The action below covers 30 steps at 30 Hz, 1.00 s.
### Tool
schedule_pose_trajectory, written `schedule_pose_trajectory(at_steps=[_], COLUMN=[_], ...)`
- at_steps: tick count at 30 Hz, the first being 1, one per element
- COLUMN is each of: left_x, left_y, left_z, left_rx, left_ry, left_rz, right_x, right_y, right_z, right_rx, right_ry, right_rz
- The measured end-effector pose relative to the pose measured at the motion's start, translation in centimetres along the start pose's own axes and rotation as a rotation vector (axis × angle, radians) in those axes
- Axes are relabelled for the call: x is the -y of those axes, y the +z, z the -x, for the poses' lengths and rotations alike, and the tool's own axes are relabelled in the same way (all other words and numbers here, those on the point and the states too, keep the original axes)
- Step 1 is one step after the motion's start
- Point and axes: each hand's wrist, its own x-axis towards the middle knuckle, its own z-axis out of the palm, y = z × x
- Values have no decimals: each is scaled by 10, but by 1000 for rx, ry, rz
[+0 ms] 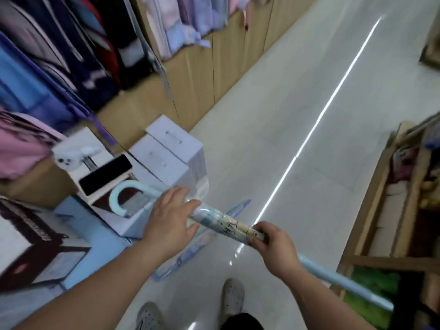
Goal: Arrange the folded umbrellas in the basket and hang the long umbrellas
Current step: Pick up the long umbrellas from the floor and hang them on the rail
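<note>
**Both hands on the long umbrella (228, 225)**

Pale blue, furled and sheathed in clear plastic, with a cream printed band mid-length and a curved pale blue hook handle (119, 194) at the left end. Carried slantwise above the shiny floor (309, 115), just beside white boxes (166, 148). Clasped near the handle by the left hand (166, 220), fingers curled over it; gripped mid-length by the right hand (276, 248).

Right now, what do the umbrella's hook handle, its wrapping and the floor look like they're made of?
Hook handle of the umbrella: smooth pale-blue plastic, it seems, with an even soft sheen. Wrapping: thin clear plastic film, judging by the glare and the print showing through. Floor: probably glossy pale tile; it mirrors a light strip and shows faint joints.
</note>
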Motion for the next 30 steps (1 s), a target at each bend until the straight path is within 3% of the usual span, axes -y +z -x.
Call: schedule_pose_trajectory(at_steps=[3, 5, 11, 15, 19, 23, 30], left_x=[-23, -31, -54, -71, -75, -56, 24], left_y=[-63, -91, -144, -168, -197, -225, -255], left_z=[26, 41, 71, 91, 108, 142, 250], left_rx=[-197, -244, -156, -185, -317, -392, -366], left_ry=[-41, -111, -394, -359, -293, -236, -204], left_rz=[-2, 51, 629, 926, 1113, 1183, 1179], right_x=[42, 70, 164, 227, 291, 341, 428], right_y=[-23, -35, -65, -81, -88, -78, -24], right_z=[28, 38, 52, 67, 102, 139, 212], right_rx=[-41, -58, -27, 147, 252, 252, 297], right_ry=[-4, -34, -183, -332, -483, -592, -737], right_rz=[-171, -304, -654, -868, -978, -973, -929])
